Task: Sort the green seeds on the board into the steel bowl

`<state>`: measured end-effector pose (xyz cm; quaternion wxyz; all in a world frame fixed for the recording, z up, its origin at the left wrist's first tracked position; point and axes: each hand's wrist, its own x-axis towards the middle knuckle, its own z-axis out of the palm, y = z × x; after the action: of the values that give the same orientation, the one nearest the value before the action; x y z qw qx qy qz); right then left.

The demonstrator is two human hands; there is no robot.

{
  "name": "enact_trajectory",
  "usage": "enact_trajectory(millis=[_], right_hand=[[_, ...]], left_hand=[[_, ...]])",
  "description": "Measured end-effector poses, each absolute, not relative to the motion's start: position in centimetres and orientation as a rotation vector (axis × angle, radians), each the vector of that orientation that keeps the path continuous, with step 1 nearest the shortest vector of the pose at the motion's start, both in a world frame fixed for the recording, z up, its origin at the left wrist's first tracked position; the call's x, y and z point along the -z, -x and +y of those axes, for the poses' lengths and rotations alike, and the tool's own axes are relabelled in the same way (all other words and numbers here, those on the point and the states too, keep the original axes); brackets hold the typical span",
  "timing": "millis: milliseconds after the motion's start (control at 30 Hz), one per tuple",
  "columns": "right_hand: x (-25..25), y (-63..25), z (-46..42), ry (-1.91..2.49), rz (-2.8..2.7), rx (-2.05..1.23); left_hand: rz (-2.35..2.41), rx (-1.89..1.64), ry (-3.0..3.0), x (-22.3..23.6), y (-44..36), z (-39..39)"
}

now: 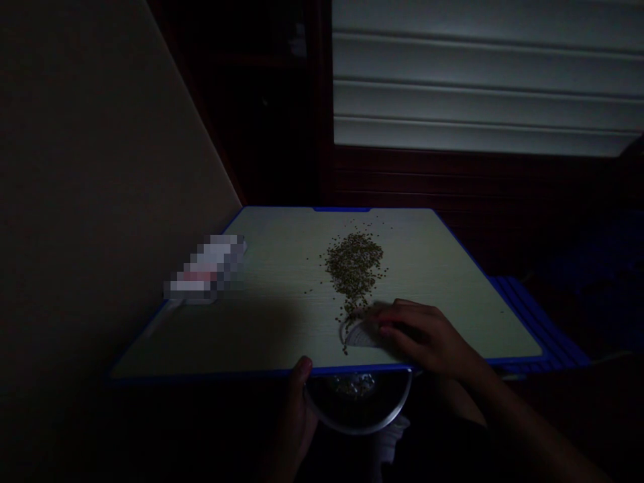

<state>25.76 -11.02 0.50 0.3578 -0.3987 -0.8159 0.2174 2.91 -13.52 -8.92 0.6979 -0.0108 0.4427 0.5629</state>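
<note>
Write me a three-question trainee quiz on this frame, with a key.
1. Which hand holds the pale, flat, curved-edged piece?
2. True or false: the round metal bowl stands on top of the pale, blue-edged tabletop.
3. Where are the small, dark, seed-like grains thickest on the tabletop: (a) left edge, (b) around the middle, (c) right edge?

Key:
1. The right hand.
2. False; the bowl is below the tabletop's near edge.
3. (b)

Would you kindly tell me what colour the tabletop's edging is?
The edging is blue, showing best in the head view.
</note>
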Motion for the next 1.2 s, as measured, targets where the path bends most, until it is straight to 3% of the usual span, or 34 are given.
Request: enact_trajectory(millis=[1200], right_hand=[[-0.6,-25.5,-10.8,0.845,-2.201,-0.692]], left_hand=[[1.005,-1.217,0.041,10.0,-2.6,-13.4]])
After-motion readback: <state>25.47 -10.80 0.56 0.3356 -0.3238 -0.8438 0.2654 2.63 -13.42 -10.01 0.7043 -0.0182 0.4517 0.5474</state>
